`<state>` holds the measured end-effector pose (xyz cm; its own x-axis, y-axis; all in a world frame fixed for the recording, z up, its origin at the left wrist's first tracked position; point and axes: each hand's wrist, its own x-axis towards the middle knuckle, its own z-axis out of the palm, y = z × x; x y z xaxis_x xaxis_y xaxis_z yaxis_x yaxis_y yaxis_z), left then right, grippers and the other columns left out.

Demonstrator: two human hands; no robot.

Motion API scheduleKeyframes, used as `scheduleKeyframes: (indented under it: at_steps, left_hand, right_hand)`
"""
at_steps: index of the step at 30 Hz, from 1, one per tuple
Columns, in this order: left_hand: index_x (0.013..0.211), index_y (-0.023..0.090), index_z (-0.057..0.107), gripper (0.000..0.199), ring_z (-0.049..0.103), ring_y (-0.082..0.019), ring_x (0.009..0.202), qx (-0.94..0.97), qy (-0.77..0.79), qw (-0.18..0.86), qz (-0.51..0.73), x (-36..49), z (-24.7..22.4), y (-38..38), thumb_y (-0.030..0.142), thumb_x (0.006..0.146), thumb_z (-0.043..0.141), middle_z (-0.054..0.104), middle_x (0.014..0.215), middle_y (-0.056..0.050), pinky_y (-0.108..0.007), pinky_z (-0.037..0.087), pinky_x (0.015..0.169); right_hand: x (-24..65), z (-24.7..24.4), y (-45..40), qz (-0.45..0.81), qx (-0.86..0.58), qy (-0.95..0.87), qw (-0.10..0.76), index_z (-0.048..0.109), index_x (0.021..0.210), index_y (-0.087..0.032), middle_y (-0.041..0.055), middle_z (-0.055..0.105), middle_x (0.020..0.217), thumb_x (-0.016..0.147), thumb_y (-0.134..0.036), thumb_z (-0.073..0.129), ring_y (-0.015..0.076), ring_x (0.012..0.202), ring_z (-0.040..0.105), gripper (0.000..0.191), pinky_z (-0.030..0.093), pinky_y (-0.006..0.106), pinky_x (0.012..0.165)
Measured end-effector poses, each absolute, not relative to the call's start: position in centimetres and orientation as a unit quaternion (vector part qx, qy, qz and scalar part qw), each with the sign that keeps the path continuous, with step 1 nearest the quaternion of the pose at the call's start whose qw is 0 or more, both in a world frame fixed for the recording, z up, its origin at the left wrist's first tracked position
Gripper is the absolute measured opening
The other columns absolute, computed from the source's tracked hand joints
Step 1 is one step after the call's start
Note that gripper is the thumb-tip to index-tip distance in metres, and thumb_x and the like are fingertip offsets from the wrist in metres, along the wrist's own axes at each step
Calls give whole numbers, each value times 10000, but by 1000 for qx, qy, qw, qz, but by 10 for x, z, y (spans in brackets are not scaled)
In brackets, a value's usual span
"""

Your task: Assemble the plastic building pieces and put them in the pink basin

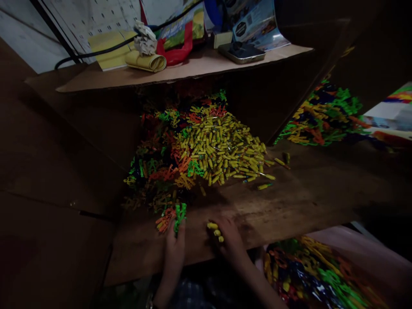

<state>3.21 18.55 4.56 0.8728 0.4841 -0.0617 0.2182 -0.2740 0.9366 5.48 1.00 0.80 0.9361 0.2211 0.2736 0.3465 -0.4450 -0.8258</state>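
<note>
My left hand (176,235) is closed around a green plastic piece (180,216) at the front of the wooden table (289,197). Beside its fingers, an orange plastic bunch (165,219) touches or nearly touches the hand. To the right, my right hand (228,236) has its fingers curled around several small yellow pieces (217,233). Beyond both hands spreads a large heap of yellow pieces (225,146) with clear bits among them. Left of that heap lies a mixed pile of orange, green and dark plastic shapes (161,171).
A cardboard shelf (193,73) overhangs the heap, bearing a metal tin (241,53), a red ring-shaped item (175,56) and yellow paper. More coloured shapes (325,113) lie at the right. A pink-sided container (363,253) full of mixed pieces stands at the lower right.
</note>
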Motion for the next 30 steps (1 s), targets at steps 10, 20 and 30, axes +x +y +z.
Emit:
scheduleKeyframes:
  at_steps: [10,20,30]
  left_hand:
    - [887,166,595,394,600,-229,758,836,272,438,187,28,50,250,520,756,485,654,782,-68,-331,476,710]
    - [993,163,594,386,597,-240,967,826,190,520,105,30,50,244,444,732,555,645,1008,-106,-376,447,890]
    - [925,143,663,349,625,-230,903,769,172,615,41,44,71,214,373,663,659,691,966,-101,-335,472,834]
  right_hand:
    - [103,40,39,-50,-865,-252,431,489,1050,-152,116,564,1017,698,-55,460,204,953,550,366,468,312,817]
    - [183,40,8,49,-848,-406,338,640,876,-218,53,656,855,691,-38,482,214,914,576,303,428,341,860]
    - [98,68,46,119,-626,-50,769,396,970,-244,0,585,863,750,-389,643,138,642,585,361,512,281,595]
